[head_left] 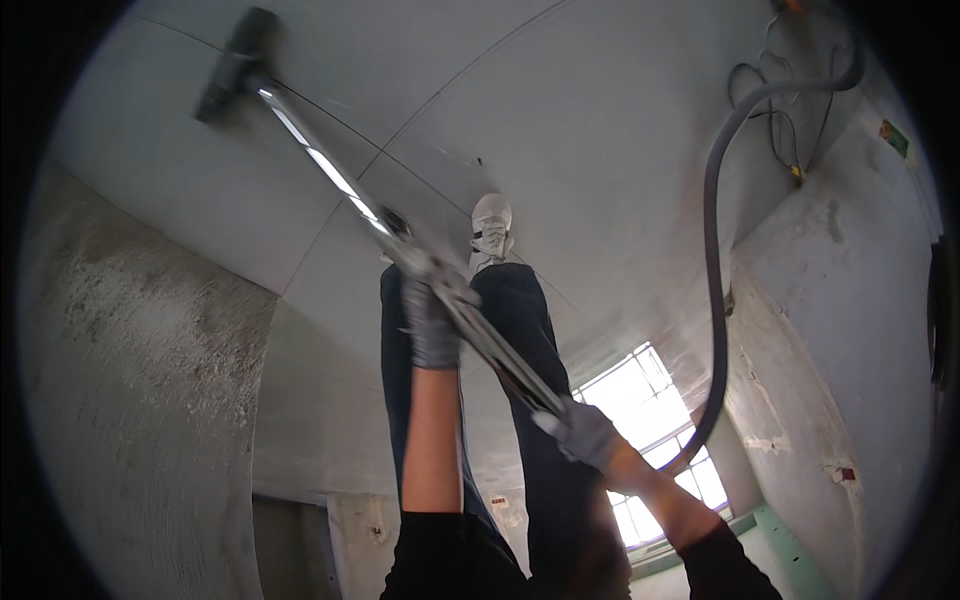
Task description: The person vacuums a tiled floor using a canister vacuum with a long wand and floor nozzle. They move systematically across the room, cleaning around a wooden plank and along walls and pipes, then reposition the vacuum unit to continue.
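A shiny metal vacuum cleaner wand point(325, 165) slants from the upper left down toward my legs. Its dark floor head point(238, 68), slightly blurred, lies against the grey tiled floor point(450, 80) at the far left. My left hand point(435, 318), in a grey glove, is closed around the middle of the wand. At the wand's near end my right hand point(585, 432), gloved in grey too, wraps around the tube. A grey vacuum hose point(713, 230) loops up the right side from behind my right forearm.
My white shoe point(491, 228) stands on the tiles beside the wand. Thin cables point(785, 125) lie tangled at the far right, near the hose. A rough plastered wall point(150, 310) borders the left, and a patchy wall point(830, 230) the right. A bright window point(645, 395) shows at lower right.
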### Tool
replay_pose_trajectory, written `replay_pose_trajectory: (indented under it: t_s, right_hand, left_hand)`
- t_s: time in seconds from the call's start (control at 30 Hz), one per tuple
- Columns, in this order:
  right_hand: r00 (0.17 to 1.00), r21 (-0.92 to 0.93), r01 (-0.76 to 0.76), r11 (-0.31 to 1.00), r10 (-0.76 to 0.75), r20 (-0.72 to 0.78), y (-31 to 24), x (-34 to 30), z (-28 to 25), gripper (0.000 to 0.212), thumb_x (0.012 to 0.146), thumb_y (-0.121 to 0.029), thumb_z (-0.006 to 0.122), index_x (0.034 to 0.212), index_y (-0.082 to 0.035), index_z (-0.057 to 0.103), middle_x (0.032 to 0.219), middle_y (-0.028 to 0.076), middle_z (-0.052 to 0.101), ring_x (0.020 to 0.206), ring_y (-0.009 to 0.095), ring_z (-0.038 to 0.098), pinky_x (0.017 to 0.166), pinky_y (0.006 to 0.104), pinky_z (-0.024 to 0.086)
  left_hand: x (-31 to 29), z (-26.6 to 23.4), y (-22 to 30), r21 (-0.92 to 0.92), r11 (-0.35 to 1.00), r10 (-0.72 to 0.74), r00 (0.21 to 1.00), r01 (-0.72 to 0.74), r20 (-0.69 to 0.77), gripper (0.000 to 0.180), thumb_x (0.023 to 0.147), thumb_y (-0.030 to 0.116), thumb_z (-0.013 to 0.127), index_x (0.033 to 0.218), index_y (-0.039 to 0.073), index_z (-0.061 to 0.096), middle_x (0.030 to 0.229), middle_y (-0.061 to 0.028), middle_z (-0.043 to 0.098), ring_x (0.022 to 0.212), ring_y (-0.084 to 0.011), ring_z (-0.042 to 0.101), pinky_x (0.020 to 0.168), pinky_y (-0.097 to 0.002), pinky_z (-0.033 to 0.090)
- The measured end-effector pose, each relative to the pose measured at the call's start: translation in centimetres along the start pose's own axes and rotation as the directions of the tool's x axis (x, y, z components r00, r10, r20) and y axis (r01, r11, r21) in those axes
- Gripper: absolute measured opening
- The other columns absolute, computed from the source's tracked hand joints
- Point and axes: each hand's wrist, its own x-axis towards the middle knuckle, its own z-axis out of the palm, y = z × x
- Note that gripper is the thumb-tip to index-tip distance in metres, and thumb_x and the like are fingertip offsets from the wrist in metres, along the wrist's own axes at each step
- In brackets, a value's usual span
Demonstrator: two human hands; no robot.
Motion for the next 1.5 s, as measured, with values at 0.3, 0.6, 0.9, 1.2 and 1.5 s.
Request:
replay_pose_trajectory:
  t_s: [0.3, 0.6, 0.9, 1.2, 1.5]
  right_hand:
    - [0.531, -0.251, 0.461, 0.851, -0.491, -0.691, -16.7, 30.1, -10.0, 0.030, 0.086, -0.032, 0.058, 0.105, -0.009, 0.060, 0.090, 0.014, 0.064, 0.085, 0.033, 0.064, 0.076, 0.0420, 0.052]
    - [-0.092, -0.312, 0.378, 0.872, -0.300, -0.950, -18.5, 45.1, -13.7, 0.029, 0.075, -0.025, 0.072, 0.097, -0.007, 0.065, 0.101, 0.012, 0.060, 0.096, 0.030, 0.059, 0.085, 0.0406, 0.049]
    - [-0.151, -0.385, 0.386, 0.838, -0.354, -0.923, -19.1, 46.9, -13.5, 0.019, 0.077, -0.026, 0.065, 0.082, -0.008, 0.063, 0.091, 0.012, 0.060, 0.085, 0.031, 0.059, 0.076, 0.0441, 0.049]
    - [0.241, 0.024, 0.796, 0.605, -0.281, -0.929, -21.3, 40.5, -12.9, 0.025, 0.084, -0.029, 0.063, 0.087, -0.004, 0.065, 0.080, 0.009, 0.064, 0.073, 0.018, 0.062, 0.068, 0.0344, 0.053]
    - [0.314, 0.746, 0.662, -0.075, -0.876, -0.366, -22.3, 15.0, -6.5, 0.013, 0.086, -0.015, 0.062, 0.090, -0.003, 0.062, 0.075, 0.002, 0.061, 0.074, 0.010, 0.059, 0.073, 0.0248, 0.049]
  left_hand:
    - [3.7, -0.5, 7.4, 0.196, 0.973, 0.158, 0.972, -0.123, -0.175, 0.037, 0.096, 0.036, 0.054, 0.107, 0.002, 0.050, 0.072, -0.0004, 0.042, 0.053, -0.0079, 0.043, 0.044, -0.0232, 0.041]
    - [5.5, -0.5, 7.1, 0.031, 0.999, 0.043, 0.997, -0.045, 0.070, 0.051, 0.096, 0.040, 0.052, 0.121, -0.004, 0.046, 0.071, -0.0027, 0.043, 0.052, -0.0095, 0.043, 0.044, -0.0271, 0.040]
    - [6.4, -4.5, 5.4, -0.274, 0.961, -0.026, 0.998, 0.042, 0.064, 0.057, 0.094, 0.033, 0.053, 0.134, -0.005, 0.038, 0.095, -0.0099, 0.047, 0.088, -0.0209, 0.053, 0.079, -0.0444, 0.052]
    - [6.5, -6.2, 5.4, -0.107, 0.994, 0.009, 0.998, -0.016, -0.068, 0.042, 0.098, 0.030, 0.047, 0.123, -0.005, 0.047, 0.103, -0.0143, 0.055, 0.092, -0.0236, 0.059, 0.080, -0.0406, 0.056]
    - [4.8, 1.0, 6.5, 0.928, 0.071, 0.857, 0.498, -0.366, 0.131, 0.030, 0.096, 0.029, 0.045, 0.100, 0.001, 0.056, 0.101, -0.0122, 0.055, 0.095, -0.0201, 0.055, 0.085, -0.0330, 0.046]
